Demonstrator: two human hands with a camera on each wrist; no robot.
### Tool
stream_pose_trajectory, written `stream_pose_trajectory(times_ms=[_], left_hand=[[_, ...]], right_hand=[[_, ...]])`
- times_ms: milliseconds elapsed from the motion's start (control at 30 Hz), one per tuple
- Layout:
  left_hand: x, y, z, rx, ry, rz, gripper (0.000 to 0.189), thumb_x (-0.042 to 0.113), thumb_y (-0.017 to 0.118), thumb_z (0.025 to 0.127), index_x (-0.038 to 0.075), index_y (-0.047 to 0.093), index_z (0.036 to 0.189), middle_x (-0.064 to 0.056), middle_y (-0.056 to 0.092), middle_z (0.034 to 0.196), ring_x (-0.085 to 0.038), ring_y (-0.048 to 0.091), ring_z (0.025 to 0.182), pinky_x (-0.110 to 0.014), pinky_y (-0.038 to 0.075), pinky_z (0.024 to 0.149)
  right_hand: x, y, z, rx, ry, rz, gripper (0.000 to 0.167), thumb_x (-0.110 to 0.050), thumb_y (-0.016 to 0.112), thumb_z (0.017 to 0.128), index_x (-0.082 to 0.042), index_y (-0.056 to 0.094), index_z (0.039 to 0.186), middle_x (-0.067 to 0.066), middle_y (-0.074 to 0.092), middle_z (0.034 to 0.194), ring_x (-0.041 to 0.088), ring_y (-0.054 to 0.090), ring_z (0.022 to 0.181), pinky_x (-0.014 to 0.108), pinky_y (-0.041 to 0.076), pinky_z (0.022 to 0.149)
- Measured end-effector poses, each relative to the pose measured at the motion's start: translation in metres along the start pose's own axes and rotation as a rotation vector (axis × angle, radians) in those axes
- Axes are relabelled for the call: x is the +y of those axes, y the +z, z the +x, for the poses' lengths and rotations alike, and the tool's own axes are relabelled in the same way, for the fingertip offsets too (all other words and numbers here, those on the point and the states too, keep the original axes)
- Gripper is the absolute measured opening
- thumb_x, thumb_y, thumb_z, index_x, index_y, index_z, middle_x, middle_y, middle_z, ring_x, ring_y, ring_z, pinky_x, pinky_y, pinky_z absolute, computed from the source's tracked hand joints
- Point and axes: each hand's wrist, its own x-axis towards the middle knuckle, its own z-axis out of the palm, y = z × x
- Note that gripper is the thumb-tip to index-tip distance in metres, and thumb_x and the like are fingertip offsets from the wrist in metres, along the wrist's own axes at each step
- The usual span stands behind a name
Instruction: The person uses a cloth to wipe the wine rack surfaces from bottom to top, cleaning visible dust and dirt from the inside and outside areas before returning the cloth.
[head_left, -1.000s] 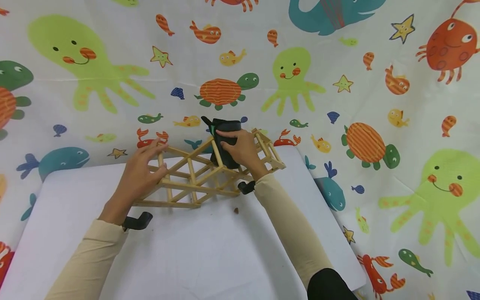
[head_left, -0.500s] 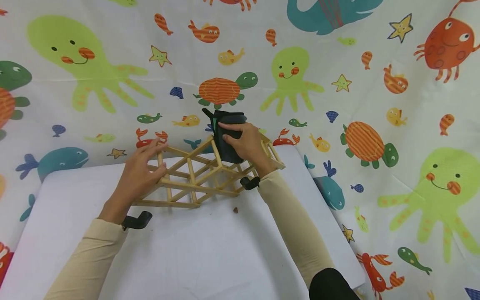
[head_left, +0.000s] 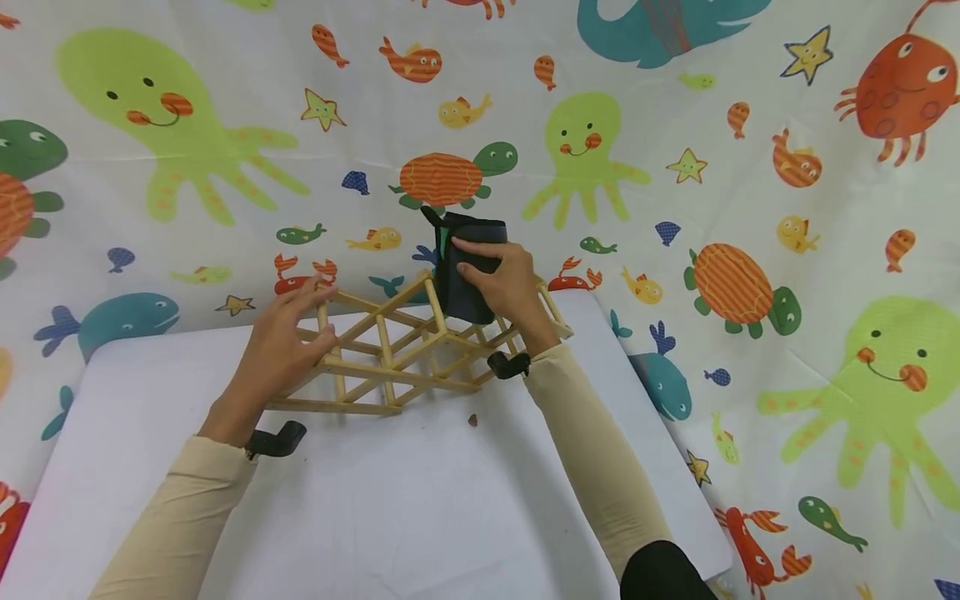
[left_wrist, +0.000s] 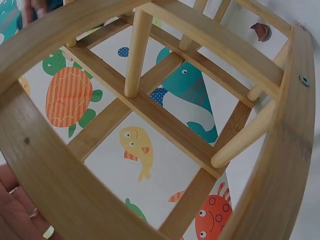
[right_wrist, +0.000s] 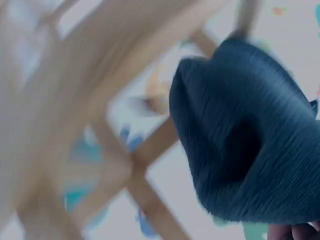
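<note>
A pale wooden slatted rack (head_left: 383, 343), with crossed bars and round dowels, stands across the back of the table. My left hand (head_left: 276, 343) grips its left end, thumb on the near side. In the left wrist view those fingers (left_wrist: 17, 210) show behind a broad slat. A dark blue-grey folded cloth (head_left: 467, 298) is pinched in my right hand (head_left: 506, 285), thumb and forefinger on its near face. It overlaps the rack's right half, rising above the top bars. The cloth (right_wrist: 255, 100) bulges large before the blurred slats in the right wrist view, fingertips (right_wrist: 295, 232) just below it.
The white-covered table (head_left: 405, 508) reaches back to a hanging sheet (head_left: 360, 117) printed with sea animals. A small brown fragment (head_left: 472, 420) lies in front of the rack. Black camera mounts (head_left: 277, 439) jut from both wrists.
My right hand has shifted right and slightly up with the cloth along the rack. The left hand and the rack stay where they were.
</note>
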Motion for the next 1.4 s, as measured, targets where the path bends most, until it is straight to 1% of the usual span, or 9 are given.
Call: stream_pose_trajectory(times_ms=[100, 333, 500, 633, 733, 867, 967, 1200, 1400], left_hand=[[0.0, -0.001, 0.0, 0.004, -0.006, 0.004, 0.055, 0.017, 0.061, 0.1, 0.011, 0.055, 0.155, -0.011, 0.036, 0.173, -0.05, 0.038, 0.151, -0.08, 0.036, 0.112], [-0.002, 0.002, 0.0, -0.002, -0.005, 0.001, 0.056, 0.017, 0.062, 0.1, 0.011, 0.055, 0.155, -0.008, 0.035, 0.174, -0.049, 0.038, 0.152, -0.08, 0.036, 0.113], [-0.002, 0.0, 0.001, 0.007, 0.005, 0.003, 0.056, 0.017, 0.062, 0.1, 0.011, 0.055, 0.155, -0.01, 0.036, 0.173, -0.049, 0.038, 0.152, -0.08, 0.036, 0.112], [-0.001, -0.002, 0.001, 0.009, 0.003, -0.001, 0.057, 0.017, 0.062, 0.099, 0.012, 0.054, 0.156, -0.007, 0.034, 0.174, -0.049, 0.038, 0.151, -0.081, 0.037, 0.111], [-0.001, -0.001, 0.0, 0.008, -0.002, -0.001, 0.057, 0.017, 0.062, 0.099, 0.012, 0.054, 0.156, -0.006, 0.034, 0.174, -0.049, 0.038, 0.151, -0.081, 0.036, 0.111], [-0.001, 0.001, 0.0, -0.001, -0.006, 0.008, 0.057, 0.017, 0.061, 0.1, 0.011, 0.054, 0.156, -0.008, 0.034, 0.174, -0.05, 0.038, 0.151, -0.081, 0.035, 0.112], [-0.002, 0.002, 0.0, -0.004, -0.004, 0.011, 0.057, 0.017, 0.061, 0.099, 0.011, 0.054, 0.156, -0.01, 0.035, 0.174, -0.05, 0.039, 0.15, -0.081, 0.036, 0.112], [-0.001, 0.0, 0.003, 0.0, 0.006, -0.003, 0.057, 0.018, 0.061, 0.1, 0.012, 0.054, 0.156, -0.008, 0.034, 0.174, -0.049, 0.038, 0.15, -0.081, 0.037, 0.11], [-0.002, 0.001, 0.003, -0.007, -0.016, -0.01, 0.058, 0.017, 0.062, 0.1, 0.012, 0.054, 0.156, -0.009, 0.035, 0.174, -0.049, 0.038, 0.151, -0.081, 0.039, 0.109]], right_hand=[[-0.001, 0.006, 0.004, -0.108, 0.003, 0.056, 0.036, -0.017, 0.077, 0.099, -0.034, 0.077, 0.13, 0.011, 0.067, 0.146, 0.021, 0.075, 0.107, 0.031, 0.065, 0.079], [0.012, 0.005, 0.007, -0.203, 0.061, -0.462, 0.037, -0.018, 0.071, 0.1, -0.037, 0.076, 0.131, 0.008, 0.068, 0.146, 0.021, 0.063, 0.096, 0.031, 0.048, 0.073], [0.007, 0.0, 0.005, -0.119, -0.08, -0.194, 0.035, -0.014, 0.071, 0.101, -0.031, 0.077, 0.131, 0.011, 0.069, 0.138, 0.021, 0.066, 0.108, 0.035, 0.059, 0.094], [-0.005, 0.008, 0.011, -0.184, -0.184, -0.115, 0.037, -0.012, 0.068, 0.102, -0.03, 0.077, 0.133, 0.013, 0.07, 0.135, 0.022, 0.063, 0.101, 0.033, 0.058, 0.092], [-0.006, 0.012, 0.015, -0.25, -0.15, -0.316, 0.038, -0.013, 0.067, 0.101, -0.031, 0.077, 0.132, 0.012, 0.071, 0.135, 0.024, 0.061, 0.099, 0.035, 0.053, 0.078], [0.005, 0.006, 0.016, -0.296, -0.023, -0.583, 0.036, -0.013, 0.07, 0.099, -0.029, 0.078, 0.131, 0.007, 0.071, 0.139, 0.026, 0.066, 0.12, 0.042, 0.057, 0.092], [0.012, -0.005, 0.011, -0.239, 0.036, -0.633, 0.037, -0.013, 0.07, 0.098, -0.028, 0.078, 0.131, 0.007, 0.07, 0.141, 0.028, 0.065, 0.126, 0.046, 0.059, 0.096], [0.011, -0.025, 0.007, 0.122, 0.097, -0.579, 0.041, -0.012, 0.07, 0.095, -0.029, 0.077, 0.132, 0.016, 0.073, 0.134, 0.038, 0.07, 0.109, 0.053, 0.06, 0.078], [0.01, -0.012, 0.008, -0.046, 0.171, -0.669, 0.035, -0.02, 0.073, 0.098, -0.031, 0.077, 0.131, 0.012, 0.074, 0.135, 0.04, 0.072, 0.108, 0.055, 0.061, 0.078]])
